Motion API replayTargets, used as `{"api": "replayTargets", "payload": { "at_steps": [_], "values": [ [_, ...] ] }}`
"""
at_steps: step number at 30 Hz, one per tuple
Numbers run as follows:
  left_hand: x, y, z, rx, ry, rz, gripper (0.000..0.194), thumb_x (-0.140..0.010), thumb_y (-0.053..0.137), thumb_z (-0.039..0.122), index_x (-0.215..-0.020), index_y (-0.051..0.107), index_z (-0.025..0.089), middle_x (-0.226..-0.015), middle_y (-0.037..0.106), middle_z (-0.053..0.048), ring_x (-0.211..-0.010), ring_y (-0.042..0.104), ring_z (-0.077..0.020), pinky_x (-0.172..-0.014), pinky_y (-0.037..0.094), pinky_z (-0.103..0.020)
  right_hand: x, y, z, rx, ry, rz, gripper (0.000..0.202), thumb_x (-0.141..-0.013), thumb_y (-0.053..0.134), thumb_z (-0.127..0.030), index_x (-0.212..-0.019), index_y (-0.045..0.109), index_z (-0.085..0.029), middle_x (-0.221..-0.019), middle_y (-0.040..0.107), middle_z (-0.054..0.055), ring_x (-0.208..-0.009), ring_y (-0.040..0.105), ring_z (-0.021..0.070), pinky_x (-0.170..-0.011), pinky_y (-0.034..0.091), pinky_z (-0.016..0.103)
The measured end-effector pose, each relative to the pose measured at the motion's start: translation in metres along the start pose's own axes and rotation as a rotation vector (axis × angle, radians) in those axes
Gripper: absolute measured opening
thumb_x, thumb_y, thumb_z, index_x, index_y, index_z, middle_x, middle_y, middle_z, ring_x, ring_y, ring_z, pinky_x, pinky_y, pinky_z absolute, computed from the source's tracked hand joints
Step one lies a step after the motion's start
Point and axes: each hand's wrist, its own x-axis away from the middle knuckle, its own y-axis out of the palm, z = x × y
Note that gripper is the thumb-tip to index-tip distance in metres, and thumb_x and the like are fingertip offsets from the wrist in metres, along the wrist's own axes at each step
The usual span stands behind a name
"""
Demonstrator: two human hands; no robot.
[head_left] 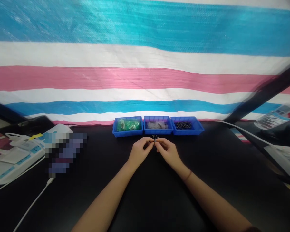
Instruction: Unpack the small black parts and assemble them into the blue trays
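My left hand (140, 150) and my right hand (168, 152) meet fingertip to fingertip over the black table (149, 199). Both pinch at a tiny dark piece (155, 140) between them, too small to make out. Just beyond the fingertips lie a few small black pieces (155, 136). Behind them stand three blue trays in a row. The left tray (128, 133) holds green items in clear wrapping, the middle tray (159, 131) translucent pieces, and the right tray (188, 131) small black parts.
At the left lie a white power strip (16, 164), cables and a pixelated item (67, 153). Another power strip (284, 158) and a clear plastic bottle or packet (276, 116) are at the right. A striped sheet (145, 77) hangs behind the table.
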Motion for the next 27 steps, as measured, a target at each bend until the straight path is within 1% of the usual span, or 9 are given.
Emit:
{"api": "replayTargets", "payload": {
  "at_steps": [6,12,16,19,21,23,24,25,27],
  "values": [
    [0.001,0.001,-0.001,0.005,0.043,0.029,0.015,-0.088,0.059,0.019,-0.102,0.064,0.021,-0.094,0.069,-0.001,-0.075,0.064,-0.0127,-0.074,0.053,-0.026,0.0,0.001,0.002,-0.034,-0.009,0.004,0.018,-0.087,0.062,-0.032,-0.099,0.066,-0.02,-0.087,0.068,0.005,-0.067,0.063,0.016,-0.062,0.053,0.028],
    [0.001,0.001,-0.001,-0.009,0.07,0.074,0.016,-0.088,0.061,0.02,-0.104,0.063,0.021,-0.091,0.068,-0.001,-0.072,0.063,-0.0118,-0.072,0.053,-0.026,0.001,-0.001,-0.004,0.058,-0.036,-0.043,0.024,-0.089,0.057,-0.031,-0.108,0.068,-0.021,-0.093,0.07,0.005,-0.067,0.063,0.0155,-0.064,0.053,0.029],
    [0.002,0.002,0.0,-0.033,0.165,0.056,0.016,-0.089,0.059,0.019,-0.103,0.063,0.021,-0.095,0.068,-0.002,-0.076,0.063,-0.0122,-0.074,0.054,-0.026,0.002,0.003,-0.004,0.059,-0.016,-0.043,0.025,-0.091,0.055,-0.035,-0.104,0.068,-0.018,-0.077,0.067,0.003,-0.061,0.061,0.0147,-0.059,0.051,0.028],
    [0.003,0.002,0.001,-0.05,0.207,0.024,0.019,-0.09,0.056,0.019,-0.108,0.062,0.022,-0.1,0.067,-0.005,-0.08,0.064,-0.0139,-0.079,0.055,-0.029,-0.003,-0.002,-0.003,0.043,-0.017,0.095,0.025,-0.088,0.059,-0.038,-0.101,0.067,-0.018,-0.078,0.068,0.004,-0.063,0.062,0.0158,-0.06,0.052,0.028],
    [0.002,0.002,0.003,-0.04,0.191,0.006,0.021,-0.091,0.053,0.019,-0.11,0.061,0.021,-0.103,0.066,-0.006,-0.081,0.064,-0.0143,-0.08,0.055,-0.031,-0.011,-0.015,-0.001,0.102,-0.044,0.299,0.028,-0.084,0.064,-0.039,-0.103,0.066,-0.018,-0.085,0.068,0.005,-0.066,0.063,0.0165,-0.062,0.052,0.029],
    [0.002,0.002,0.004,-0.023,0.171,-0.008,0.022,-0.091,0.051,0.018,-0.111,0.06,0.02,-0.105,0.064,-0.007,-0.082,0.064,-0.0144,-0.082,0.055,-0.031,-0.021,-0.035,0.002,0.231,-0.066,0.564,0.033,-0.084,0.063,-0.043,-0.105,0.064,-0.018,-0.085,0.067,0.005,-0.061,0.059,0.0154,-0.058,0.051,0.029],
    [0.001,0.002,0.004,-0.017,0.168,-0.012,0.022,-0.091,0.051,0.018,-0.111,0.06,0.02,-0.104,0.064,-0.007,-0.083,0.064,-0.0147,-0.082,0.054,-0.031,-0.026,-0.047,0.004,0.314,-0.081,0.642,0.035,-0.085,0.061,-0.044,-0.108,0.063,-0.017,-0.086,0.066,0.006,-0.06,0.057,0.0151,-0.059,0.05,0.03],
    [0.001,0.002,0.004,-0.013,0.168,-0.019,0.022,-0.091,0.05,0.018,-0.111,0.06,0.02,-0.103,0.064,-0.007,-0.085,0.064,-0.0152,-0.083,0.054,-0.032,-0.03,-0.058,0.006,0.407,-0.101,0.683,0.038,-0.084,0.061,-0.044,-0.11,0.063,-0.016,-0.091,0.066,0.007,-0.058,0.054,0.0144,-0.061,0.051,0.031],
    [0.001,0.003,0.004,-0.01,0.172,-0.029,0.023,-0.091,0.05,0.017,-0.112,0.06,0.02,-0.1,0.065,-0.007,-0.089,0.064,-0.0163,-0.085,0.054,-0.033,-0.035,-0.074,0.009,0.557,-0.133,0.699,0.047,-0.081,0.064,-0.042,-0.119,0.06,-0.014,-0.103,0.063,0.012,-0.056,0.05,0.0124,-0.064,0.051,0.034]
  ]
}}
